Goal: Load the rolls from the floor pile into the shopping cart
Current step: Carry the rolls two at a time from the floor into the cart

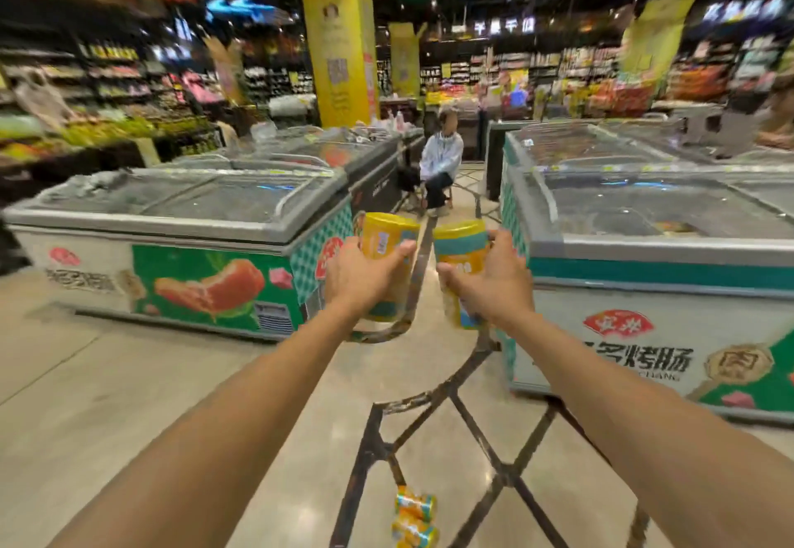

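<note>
Yellow-teal roll (389,242) in the left hand (365,276), another roll (459,255) in the right hand (494,281), labels too blurry to read. More rolls (414,519) sit low by the dark cart frame (429,401). Right freezer (644,246) says 烤肠, left freezer (172,221) opposite, seated person (440,165) in the aisle ahead. Both arms are stretched out, fingers wrapped round each roll.

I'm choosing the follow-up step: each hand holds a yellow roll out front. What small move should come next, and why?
Probably lower both hands and let go over the dark metal cart frame. The left hand grips one yellow-and-teal wrapped roll and the right hand a second yellow-and-teal roll. Both are held high above the frame, and similar stacked rolls lie low down by it.
</note>
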Action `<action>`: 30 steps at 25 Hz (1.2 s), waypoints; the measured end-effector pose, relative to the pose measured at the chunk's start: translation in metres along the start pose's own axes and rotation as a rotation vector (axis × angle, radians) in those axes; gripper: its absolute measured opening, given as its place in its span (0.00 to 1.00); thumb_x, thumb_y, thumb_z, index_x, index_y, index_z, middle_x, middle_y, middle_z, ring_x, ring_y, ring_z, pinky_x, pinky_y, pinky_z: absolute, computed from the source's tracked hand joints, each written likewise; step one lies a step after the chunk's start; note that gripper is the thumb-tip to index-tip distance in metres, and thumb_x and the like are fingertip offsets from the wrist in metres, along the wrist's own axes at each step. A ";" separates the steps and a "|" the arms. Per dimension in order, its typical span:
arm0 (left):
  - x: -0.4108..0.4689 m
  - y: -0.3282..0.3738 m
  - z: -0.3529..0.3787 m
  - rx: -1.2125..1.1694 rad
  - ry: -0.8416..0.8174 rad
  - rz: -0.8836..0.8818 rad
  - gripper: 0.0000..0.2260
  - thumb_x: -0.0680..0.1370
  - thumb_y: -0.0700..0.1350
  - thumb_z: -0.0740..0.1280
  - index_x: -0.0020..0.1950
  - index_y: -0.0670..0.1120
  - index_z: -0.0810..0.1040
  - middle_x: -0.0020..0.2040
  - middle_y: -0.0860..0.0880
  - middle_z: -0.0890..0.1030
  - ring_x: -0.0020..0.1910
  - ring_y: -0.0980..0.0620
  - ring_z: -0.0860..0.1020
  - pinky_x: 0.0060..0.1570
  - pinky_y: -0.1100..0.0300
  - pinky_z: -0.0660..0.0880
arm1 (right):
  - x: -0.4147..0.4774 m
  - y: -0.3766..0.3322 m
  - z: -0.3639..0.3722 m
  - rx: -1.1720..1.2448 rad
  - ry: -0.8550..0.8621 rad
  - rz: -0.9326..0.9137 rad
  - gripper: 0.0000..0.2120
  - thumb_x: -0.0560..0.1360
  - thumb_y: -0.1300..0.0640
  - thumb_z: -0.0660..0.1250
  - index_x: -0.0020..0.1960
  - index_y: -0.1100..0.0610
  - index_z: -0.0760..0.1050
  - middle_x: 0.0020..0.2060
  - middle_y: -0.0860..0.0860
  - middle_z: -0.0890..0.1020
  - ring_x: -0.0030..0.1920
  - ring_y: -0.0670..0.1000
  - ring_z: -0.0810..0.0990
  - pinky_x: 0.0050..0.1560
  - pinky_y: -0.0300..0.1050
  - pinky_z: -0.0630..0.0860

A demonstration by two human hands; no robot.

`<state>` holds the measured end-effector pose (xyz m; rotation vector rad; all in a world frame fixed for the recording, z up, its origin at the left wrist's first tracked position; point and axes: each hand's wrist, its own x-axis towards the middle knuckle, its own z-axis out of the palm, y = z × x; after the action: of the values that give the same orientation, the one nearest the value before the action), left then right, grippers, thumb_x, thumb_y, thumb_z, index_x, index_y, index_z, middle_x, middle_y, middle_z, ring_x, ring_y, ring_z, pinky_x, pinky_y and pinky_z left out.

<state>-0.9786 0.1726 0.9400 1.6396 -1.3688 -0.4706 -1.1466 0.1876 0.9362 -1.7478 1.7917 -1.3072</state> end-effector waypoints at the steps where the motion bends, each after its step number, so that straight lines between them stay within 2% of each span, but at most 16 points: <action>1: -0.001 0.013 -0.025 0.006 0.042 -0.002 0.27 0.68 0.68 0.68 0.54 0.49 0.76 0.56 0.45 0.80 0.57 0.43 0.77 0.51 0.55 0.70 | 0.001 -0.021 -0.005 0.019 -0.017 -0.043 0.34 0.67 0.42 0.75 0.64 0.56 0.64 0.57 0.55 0.78 0.59 0.58 0.76 0.56 0.51 0.73; 5: -0.018 0.033 -0.141 -0.019 0.250 -0.043 0.28 0.68 0.69 0.68 0.54 0.48 0.76 0.54 0.46 0.80 0.54 0.45 0.77 0.49 0.57 0.70 | -0.015 -0.110 0.000 0.198 -0.134 -0.188 0.32 0.66 0.45 0.76 0.62 0.55 0.66 0.55 0.54 0.79 0.56 0.56 0.77 0.56 0.52 0.75; 7: -0.029 0.024 -0.192 -0.072 0.344 -0.123 0.29 0.66 0.70 0.68 0.53 0.47 0.75 0.53 0.48 0.79 0.51 0.47 0.76 0.51 0.57 0.72 | -0.032 -0.154 0.018 0.312 -0.194 -0.202 0.31 0.66 0.47 0.77 0.62 0.56 0.66 0.54 0.53 0.79 0.56 0.55 0.77 0.57 0.51 0.74; 10: -0.051 -0.006 -0.261 -0.154 0.462 -0.262 0.32 0.61 0.71 0.70 0.53 0.47 0.78 0.53 0.47 0.81 0.52 0.46 0.79 0.55 0.51 0.77 | -0.063 -0.210 0.062 0.424 -0.287 -0.201 0.28 0.67 0.50 0.77 0.60 0.56 0.67 0.52 0.52 0.78 0.56 0.55 0.77 0.55 0.46 0.70; 12: -0.064 -0.036 -0.311 -0.140 0.552 -0.304 0.26 0.65 0.69 0.71 0.48 0.49 0.78 0.52 0.48 0.80 0.53 0.46 0.79 0.56 0.51 0.76 | -0.086 -0.248 0.104 0.490 -0.407 -0.229 0.28 0.67 0.51 0.77 0.59 0.56 0.66 0.51 0.53 0.78 0.53 0.54 0.77 0.54 0.47 0.72; 13: -0.070 -0.052 -0.335 -0.143 0.598 -0.337 0.24 0.66 0.67 0.71 0.49 0.49 0.76 0.52 0.48 0.79 0.54 0.46 0.78 0.56 0.51 0.76 | -0.099 -0.268 0.123 0.516 -0.474 -0.247 0.28 0.68 0.52 0.77 0.60 0.56 0.65 0.51 0.53 0.78 0.51 0.53 0.77 0.53 0.47 0.73; 15: -0.083 -0.089 -0.384 -0.151 0.696 -0.418 0.28 0.67 0.67 0.70 0.57 0.48 0.75 0.56 0.47 0.79 0.56 0.46 0.78 0.56 0.50 0.76 | -0.124 -0.307 0.168 0.561 -0.585 -0.278 0.29 0.68 0.52 0.77 0.61 0.56 0.65 0.53 0.53 0.77 0.53 0.52 0.76 0.55 0.49 0.75; 17: -0.097 -0.126 -0.429 -0.146 0.798 -0.472 0.32 0.66 0.67 0.70 0.61 0.47 0.74 0.58 0.47 0.79 0.57 0.46 0.78 0.56 0.50 0.76 | -0.152 -0.345 0.213 0.586 -0.662 -0.306 0.30 0.67 0.52 0.78 0.61 0.56 0.65 0.55 0.54 0.77 0.55 0.54 0.77 0.58 0.53 0.75; 18: -0.104 -0.142 -0.449 -0.151 0.831 -0.494 0.33 0.66 0.68 0.70 0.61 0.47 0.74 0.58 0.47 0.79 0.57 0.46 0.78 0.57 0.49 0.76 | -0.165 -0.361 0.235 0.603 -0.698 -0.318 0.31 0.67 0.52 0.77 0.62 0.56 0.65 0.54 0.54 0.77 0.54 0.53 0.76 0.58 0.51 0.75; 20: -0.116 -0.182 -0.497 -0.164 0.904 -0.528 0.33 0.64 0.69 0.71 0.60 0.48 0.75 0.57 0.47 0.80 0.56 0.45 0.78 0.57 0.47 0.76 | -0.197 -0.401 0.282 0.618 -0.785 -0.353 0.31 0.68 0.53 0.77 0.63 0.57 0.64 0.54 0.54 0.77 0.52 0.51 0.75 0.56 0.50 0.74; 22: -0.131 -0.217 -0.540 -0.145 0.988 -0.560 0.28 0.65 0.67 0.72 0.55 0.49 0.75 0.55 0.47 0.80 0.54 0.46 0.79 0.57 0.48 0.76 | -0.231 -0.439 0.326 0.630 -0.893 -0.394 0.32 0.69 0.53 0.76 0.65 0.57 0.64 0.57 0.55 0.77 0.55 0.53 0.76 0.59 0.53 0.75; 24: -0.138 -0.250 -0.581 -0.140 1.058 -0.585 0.25 0.68 0.65 0.72 0.54 0.49 0.74 0.54 0.48 0.79 0.53 0.47 0.78 0.55 0.52 0.76 | -0.262 -0.472 0.371 0.660 -1.000 -0.419 0.33 0.69 0.53 0.76 0.66 0.56 0.63 0.60 0.55 0.76 0.59 0.55 0.76 0.62 0.56 0.74; 26: -0.141 -0.277 -0.609 -0.121 1.123 -0.648 0.27 0.68 0.65 0.71 0.58 0.47 0.75 0.55 0.47 0.79 0.54 0.47 0.78 0.52 0.54 0.75 | -0.286 -0.497 0.409 0.666 -1.082 -0.443 0.32 0.68 0.53 0.77 0.65 0.56 0.63 0.60 0.55 0.76 0.60 0.56 0.76 0.62 0.58 0.74; 30: -0.128 -0.344 -0.669 -0.084 1.287 -0.734 0.31 0.65 0.69 0.71 0.57 0.48 0.78 0.55 0.47 0.81 0.55 0.45 0.78 0.57 0.50 0.76 | -0.317 -0.550 0.502 0.672 -1.216 -0.500 0.29 0.67 0.52 0.77 0.61 0.56 0.64 0.57 0.55 0.77 0.57 0.56 0.77 0.60 0.57 0.75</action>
<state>-0.3117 0.5428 0.9613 1.7691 0.2046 0.1712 -0.3611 0.3763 0.9767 -1.8950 0.2285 -0.5387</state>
